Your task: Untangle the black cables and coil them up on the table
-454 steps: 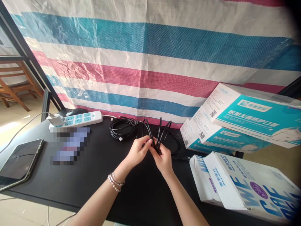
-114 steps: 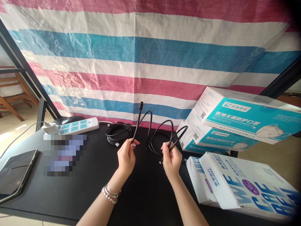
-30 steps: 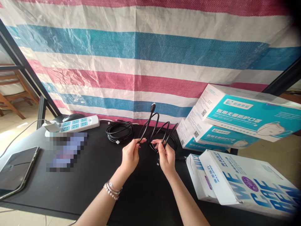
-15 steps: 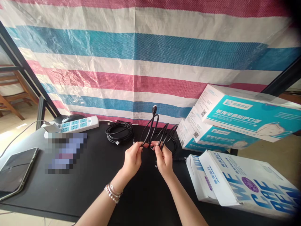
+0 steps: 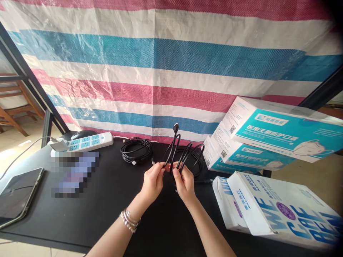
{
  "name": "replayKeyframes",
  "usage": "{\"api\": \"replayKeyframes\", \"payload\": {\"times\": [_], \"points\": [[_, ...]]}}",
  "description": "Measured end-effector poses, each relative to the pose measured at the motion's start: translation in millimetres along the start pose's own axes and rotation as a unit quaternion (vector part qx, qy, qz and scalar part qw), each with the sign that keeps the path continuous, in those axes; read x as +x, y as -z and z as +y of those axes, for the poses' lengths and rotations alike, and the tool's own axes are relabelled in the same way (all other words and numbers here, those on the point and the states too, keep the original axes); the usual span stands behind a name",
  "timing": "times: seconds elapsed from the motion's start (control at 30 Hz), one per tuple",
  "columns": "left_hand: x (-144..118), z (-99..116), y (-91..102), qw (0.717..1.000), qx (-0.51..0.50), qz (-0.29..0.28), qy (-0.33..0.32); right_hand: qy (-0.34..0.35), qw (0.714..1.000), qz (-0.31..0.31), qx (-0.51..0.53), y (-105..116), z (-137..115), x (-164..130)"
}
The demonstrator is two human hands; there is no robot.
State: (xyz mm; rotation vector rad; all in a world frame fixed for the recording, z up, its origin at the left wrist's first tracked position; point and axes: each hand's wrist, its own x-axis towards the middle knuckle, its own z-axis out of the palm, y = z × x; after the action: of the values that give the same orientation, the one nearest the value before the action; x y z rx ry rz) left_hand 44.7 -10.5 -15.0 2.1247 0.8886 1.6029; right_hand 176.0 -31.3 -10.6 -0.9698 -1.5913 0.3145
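A person's left hand (image 5: 153,181) and right hand (image 5: 184,182) are pinching a black cable (image 5: 184,151) into upright loops above the black table (image 5: 80,210), fingertips meeting, apparently to keep the folds gathered (one plug (image 5: 175,127) is sticking up). A second coiled cable (image 5: 136,150) is lying behind; four cartons, perhaps, are crowding the right, including the topmost teal box (image 5: 281,128).

Both forearms reach forward from the bottom edge and converge toward the middle. The left hand (image 5: 153,181) is raised with its fingers curled and thumb and fingertips pinched together; bracelets circle its wrist. The right hand (image 5: 184,182) sits just beside it, fingers likewise pinched, the two seemingly touching at the fingertips.
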Motion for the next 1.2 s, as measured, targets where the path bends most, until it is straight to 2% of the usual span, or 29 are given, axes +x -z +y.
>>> {"api": "replayKeyframes", "payload": {"times": [0.13,0.7,1.2], "points": [[0.8,1.5,0.5,1.0,0.004,0.006,0.008,0.008,1.0,0.009,-0.013,1.9,1.9,0.9],[8.0,-0.8,9.9,0.988,0.102,0.112,0.027,-0.018,0.989,0.121,-0.081,11.5,9.2,4.9],[9.0,-2.6,10.8,0.987,0.094,0.129,0.031,-0.043,0.987,0.137,-0.079,13.0,13.4,5.6]]}}
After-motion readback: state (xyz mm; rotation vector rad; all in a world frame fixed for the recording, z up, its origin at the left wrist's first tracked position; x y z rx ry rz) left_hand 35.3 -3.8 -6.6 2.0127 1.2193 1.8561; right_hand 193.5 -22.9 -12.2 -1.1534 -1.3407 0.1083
